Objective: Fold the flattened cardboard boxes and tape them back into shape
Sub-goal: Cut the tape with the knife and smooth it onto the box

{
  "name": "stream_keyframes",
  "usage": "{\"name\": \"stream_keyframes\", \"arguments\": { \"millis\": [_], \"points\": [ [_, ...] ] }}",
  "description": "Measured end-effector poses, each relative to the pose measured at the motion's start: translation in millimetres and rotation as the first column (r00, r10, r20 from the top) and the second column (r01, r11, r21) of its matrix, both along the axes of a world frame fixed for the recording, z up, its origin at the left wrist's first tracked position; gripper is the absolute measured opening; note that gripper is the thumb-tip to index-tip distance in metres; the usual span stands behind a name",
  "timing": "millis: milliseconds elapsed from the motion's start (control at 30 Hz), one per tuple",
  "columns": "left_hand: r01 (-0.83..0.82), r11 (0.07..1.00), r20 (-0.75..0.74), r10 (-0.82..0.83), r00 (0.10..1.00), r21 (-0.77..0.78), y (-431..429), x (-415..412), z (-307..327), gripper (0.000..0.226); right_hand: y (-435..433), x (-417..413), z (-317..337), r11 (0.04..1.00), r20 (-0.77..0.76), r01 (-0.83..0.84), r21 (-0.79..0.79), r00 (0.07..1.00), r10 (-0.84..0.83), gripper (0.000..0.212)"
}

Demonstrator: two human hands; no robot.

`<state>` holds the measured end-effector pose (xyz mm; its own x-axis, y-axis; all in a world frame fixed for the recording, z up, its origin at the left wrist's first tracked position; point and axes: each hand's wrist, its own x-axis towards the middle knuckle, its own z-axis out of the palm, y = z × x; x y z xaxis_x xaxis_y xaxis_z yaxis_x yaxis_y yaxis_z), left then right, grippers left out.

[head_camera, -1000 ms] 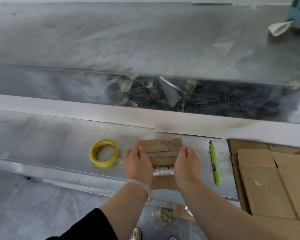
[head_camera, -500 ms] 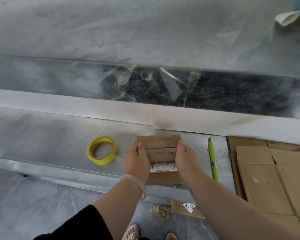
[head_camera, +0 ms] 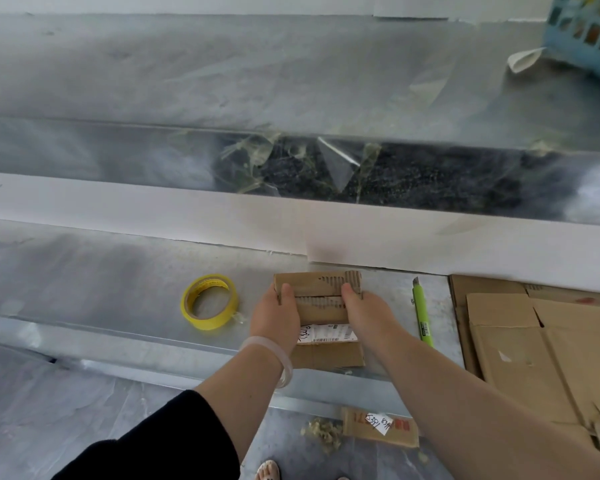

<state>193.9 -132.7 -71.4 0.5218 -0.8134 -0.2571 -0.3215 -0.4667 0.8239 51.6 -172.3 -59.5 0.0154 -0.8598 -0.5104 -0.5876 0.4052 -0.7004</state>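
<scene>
L hand point(head_camera: 274, 317) + R hand point(head_camera: 364, 313) both grip box point(head_camera: 321, 309) by its sides, thumbs pressed on top flaps; tape point(head_camera: 219, 322) left of box, cutter point(head_camera: 423, 317) right.

The grey sheet-metal table point(head_camera: 101, 289) carries a roll of yellow tape point(head_camera: 219, 322) lying flat toward the left. A small cardboard box point(head_camera: 321, 310) sits near the front edge at the middle (a white printed label runs across its top), and a green utility knife point(head_camera: 423, 317) lies front to back just right of it. A stack of flattened cardboard boxes point(head_camera: 534, 341) covers the right end, and on the floor point(head_camera: 66, 410) below the edge lie a labelled cardboard scrap point(head_camera: 378, 427) and a clump of shredded filler point(head_camera: 323, 433).
</scene>
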Motion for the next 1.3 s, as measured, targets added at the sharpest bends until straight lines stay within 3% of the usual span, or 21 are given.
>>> {"name": "stream_keyframes", "arguments": {
  "millis": [133,233,300,433,500,600,667,767,900,1000,1067,1133,1200,1300],
  "points": [
    [0.003,1.0,-0.19,-0.007,0.982,-0.022,6,3,4,0.04,8,-5,5,0.997,0.161,0.058,0.054,0.985,-0.066,0.052],
    [0.038,0.997,-0.337,-0.059,0.94,-0.069,16,5,11,0.029,20,-12,7,0.999,0.273,0.047,0.006,0.961,-0.047,0.039],
    [0.052,0.992,-0.358,-0.091,0.929,-0.116,23,3,15,0.021,26,-16,10,0.991,0.246,0.078,-0.112,0.968,-0.048,0.037],
    [0.006,0.976,-0.4,-0.095,0.911,-0.219,35,6,19,0.054,34,-25,27,0.941,0.209,0.063,-0.332,0.978,0.008,0.038],
    [0.05,0.965,-0.38,-0.149,0.913,-0.257,40,12,18,0.04,38,-29,38,0.9,0.224,-0.014,-0.437,0.967,0.124,0.045],
    [0.125,0.949,-0.372,-0.232,0.899,-0.288,48,18,16,0.032,40,-33,50,0.702,-0.06,-0.231,-0.673,0.964,0.259,0.066],
    [0.212,0.935,-0.273,-0.29,0.917,-0.283,51,21,11,0.032,41,-29,51,0.542,-0.285,-0.415,-0.731,0.907,0.31,0.068],
    [0.346,0.907,-0.163,-0.39,0.907,-0.241,53,24,2,0.037,42,-23,39,0.512,-0.456,-0.597,-0.618,0.802,0.386,0.068],
    [0.487,0.871,0.169,-0.472,0.865,-0.061,58,49,-11,0.038,39,-20,23,0.436,-0.692,-0.781,-0.448,0.611,0.385,0.069],
    [0.377,0.923,0.399,-0.316,0.861,-0.082,64,81,-16,0.049,39,-16,24,0.4,-0.722,-0.811,-0.426,0.572,0.389,0.078],
    [0.289,0.955,0.564,-0.208,0.799,-0.058,66,104,-20,0.057,42,-15,29,0.383,-0.725,-0.808,-0.448,0.579,0.373,0.082],
    [0.251,0.962,0.656,-0.258,0.709,0.107,67,124,-26,0.06,48,-14,34,0.371,-0.716,-0.794,-0.482,0.601,0.355,0.079],
    [0.26,0.933,0.682,-0.361,0.637,0.25,65,138,-30,0.051,54,-11,35,0.364,-0.723,-0.797,-0.482,0.596,0.35,0.075],
    [0.302,0.934,0.73,-0.341,0.593,0.191,63,145,-27,0.022,61,-6,40,0.374,-0.714,-0.776,-0.508,0.622,0.322,0.072]
  ]
}}
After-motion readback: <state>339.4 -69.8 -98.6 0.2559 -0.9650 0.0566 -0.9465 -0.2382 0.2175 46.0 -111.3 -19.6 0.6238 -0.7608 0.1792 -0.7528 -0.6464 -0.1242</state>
